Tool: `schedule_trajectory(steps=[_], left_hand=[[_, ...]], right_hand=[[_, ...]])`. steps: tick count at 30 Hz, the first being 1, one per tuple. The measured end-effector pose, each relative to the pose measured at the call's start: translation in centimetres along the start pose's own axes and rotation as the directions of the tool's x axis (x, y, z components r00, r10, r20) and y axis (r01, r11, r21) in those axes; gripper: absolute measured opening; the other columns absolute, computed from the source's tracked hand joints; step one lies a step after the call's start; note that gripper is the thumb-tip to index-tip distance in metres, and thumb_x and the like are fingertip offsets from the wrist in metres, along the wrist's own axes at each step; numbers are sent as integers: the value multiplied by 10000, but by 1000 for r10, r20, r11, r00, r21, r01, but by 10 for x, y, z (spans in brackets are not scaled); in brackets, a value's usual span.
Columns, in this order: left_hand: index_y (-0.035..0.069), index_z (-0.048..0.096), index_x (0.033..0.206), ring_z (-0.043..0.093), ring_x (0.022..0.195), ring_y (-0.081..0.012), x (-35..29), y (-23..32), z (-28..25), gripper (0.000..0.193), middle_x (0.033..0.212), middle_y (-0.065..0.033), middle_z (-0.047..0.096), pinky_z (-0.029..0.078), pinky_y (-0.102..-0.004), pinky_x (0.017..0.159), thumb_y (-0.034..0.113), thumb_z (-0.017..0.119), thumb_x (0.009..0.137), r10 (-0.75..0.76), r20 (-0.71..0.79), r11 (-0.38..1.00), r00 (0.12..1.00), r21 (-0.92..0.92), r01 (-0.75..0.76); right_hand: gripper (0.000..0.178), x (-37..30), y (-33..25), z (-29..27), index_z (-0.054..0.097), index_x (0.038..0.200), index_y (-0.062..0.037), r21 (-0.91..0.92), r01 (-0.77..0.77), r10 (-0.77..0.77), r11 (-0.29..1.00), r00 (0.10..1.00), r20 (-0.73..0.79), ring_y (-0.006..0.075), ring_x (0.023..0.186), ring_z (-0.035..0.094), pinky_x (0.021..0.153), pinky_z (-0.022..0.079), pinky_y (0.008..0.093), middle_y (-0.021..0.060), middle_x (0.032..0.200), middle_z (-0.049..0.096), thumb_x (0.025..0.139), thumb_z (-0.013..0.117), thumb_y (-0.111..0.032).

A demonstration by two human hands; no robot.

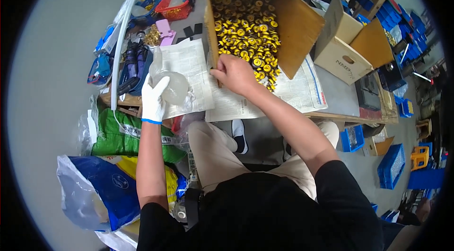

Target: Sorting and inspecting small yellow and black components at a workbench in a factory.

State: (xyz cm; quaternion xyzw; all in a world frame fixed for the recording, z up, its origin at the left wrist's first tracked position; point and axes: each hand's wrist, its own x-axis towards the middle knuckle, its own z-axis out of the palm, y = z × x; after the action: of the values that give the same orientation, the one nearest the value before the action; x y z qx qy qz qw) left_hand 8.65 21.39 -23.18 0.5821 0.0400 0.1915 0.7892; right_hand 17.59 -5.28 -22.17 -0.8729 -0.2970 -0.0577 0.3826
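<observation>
Left grip (153,99): white-gloved, partly spread; a translucent round vessel (176,89) is grasped by the newspaper's (187,57) left side.
Right grip (236,75): bare, fingers curled in; anything pinched cannot be made out.
Yellow-and-dark pieces (246,38): heaped in an open cardboard box (299,33) on the desk (343,99), beside the right grip.

The glove (153,102) was white with a blue hem (151,121), the cardboard box (300,33) tan, its knob-like parts (243,47) yellow and dark, the newspaper (191,64) grey-printed, the sack (111,133) green.
</observation>
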Motion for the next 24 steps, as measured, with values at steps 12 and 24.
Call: schedule_trajectory(steps=[12, 24], left_hand=[[61, 580, 1225, 683, 1001, -195, -1, -23, -50, 317, 1116, -75, 668, 589, -388, 868, 253, 698, 1002, -94, -77, 965, 993, -252, 72], [30, 601, 1242, 658, 935, -161, -3, 12, -32, 268, 1052, -68, 677, 545, -317, 864, 77, 666, 987, 126, -100, 986, 987, -93, -135]], right_hand=[[212, 40, -43, 96, 761, 1042, -51, -707, 403, 87, 581, 833, 547, 320, 1055, 663, 810, 540, 402, 168, 1112, 721, 892, 648, -150], [185, 6, -23, 105, 735, 976, -46, -477, 357, -226, 803, 924, 309, 331, 1033, 663, 825, 559, 424, 153, 1146, 683, 796, 702, -77]])
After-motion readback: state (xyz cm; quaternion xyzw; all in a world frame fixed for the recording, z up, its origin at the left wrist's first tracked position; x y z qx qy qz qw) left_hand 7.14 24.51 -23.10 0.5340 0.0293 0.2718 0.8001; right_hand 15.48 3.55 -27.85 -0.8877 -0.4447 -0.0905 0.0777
